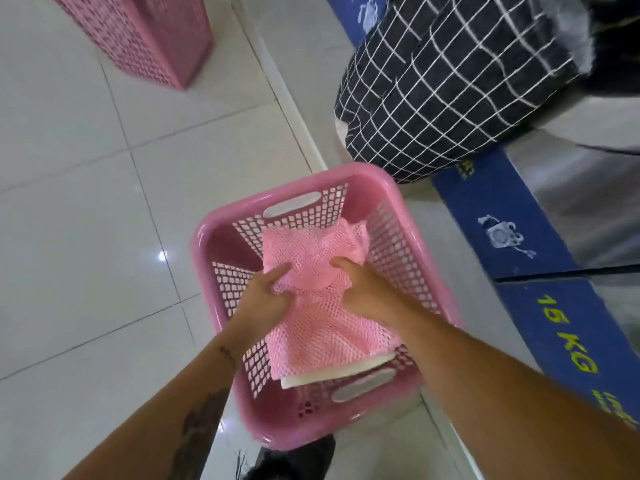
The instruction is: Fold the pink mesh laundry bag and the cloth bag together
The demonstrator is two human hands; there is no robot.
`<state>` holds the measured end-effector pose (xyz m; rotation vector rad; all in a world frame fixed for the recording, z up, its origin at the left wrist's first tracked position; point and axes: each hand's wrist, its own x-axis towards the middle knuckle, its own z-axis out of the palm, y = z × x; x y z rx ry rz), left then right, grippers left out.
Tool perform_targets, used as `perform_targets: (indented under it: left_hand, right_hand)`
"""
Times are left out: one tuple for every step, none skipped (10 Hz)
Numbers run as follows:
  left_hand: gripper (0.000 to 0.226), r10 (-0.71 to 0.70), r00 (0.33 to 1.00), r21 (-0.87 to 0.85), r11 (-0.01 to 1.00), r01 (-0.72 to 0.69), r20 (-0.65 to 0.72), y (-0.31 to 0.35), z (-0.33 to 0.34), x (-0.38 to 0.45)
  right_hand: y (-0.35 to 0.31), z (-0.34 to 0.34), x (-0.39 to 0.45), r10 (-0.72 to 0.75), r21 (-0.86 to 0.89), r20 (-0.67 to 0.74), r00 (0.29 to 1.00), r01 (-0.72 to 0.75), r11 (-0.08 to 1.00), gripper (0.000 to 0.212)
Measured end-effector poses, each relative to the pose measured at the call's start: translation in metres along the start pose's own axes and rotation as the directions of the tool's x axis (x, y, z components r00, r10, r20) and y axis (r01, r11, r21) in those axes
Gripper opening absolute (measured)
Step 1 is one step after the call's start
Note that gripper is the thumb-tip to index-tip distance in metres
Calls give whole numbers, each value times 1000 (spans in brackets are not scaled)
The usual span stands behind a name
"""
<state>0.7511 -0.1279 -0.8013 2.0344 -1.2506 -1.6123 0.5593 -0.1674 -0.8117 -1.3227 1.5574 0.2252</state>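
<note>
While the tiled floor (86,174) fills the left of the frame and a black checked bundle (450,81) bulges at the upper right, the work sits at lower centre in a pink laundry basket (214,237). Inside it lies the pink mesh laundry bag (322,327), spread over a pale cloth bag (332,374) whose edge shows only along the near side. A second pink basket (145,36) stands well apart at the upper left.

Both hands are on the mesh, near each other at its middle. The left hand (263,299) pinches a bunched ridge of mesh; the right hand (360,289) lies on the fabric beside it, its fingertips hidden, so its grip cannot be told.

The fold seems mid-way: a crease is being gathered across the middle. The next move likely calls for carrying one half over the other while keeping the cloth bag caught underneath, since the slack mesh may slide off it.
</note>
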Motion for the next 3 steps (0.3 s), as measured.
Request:
perform_targets:
  left_hand:
    - [59, -50, 998, 188, 981, 56, -39, -21, -4, 28]
    - [57, -50, 994, 265, 961, 74, -99, -20, -5, 33]
    - [53, -55, 992, 194, 978, 76, -111, 9, -7, 24]
  right_hand:
    - [12, 9, 36, 86, -89, 46, 995, -81, 993, 85]
    - [16, 5, 35, 76, -104, 21, 997, -74, 992, 83]
    - [13, -13, 3, 67, -25, -55, 996, -68, 997, 71]
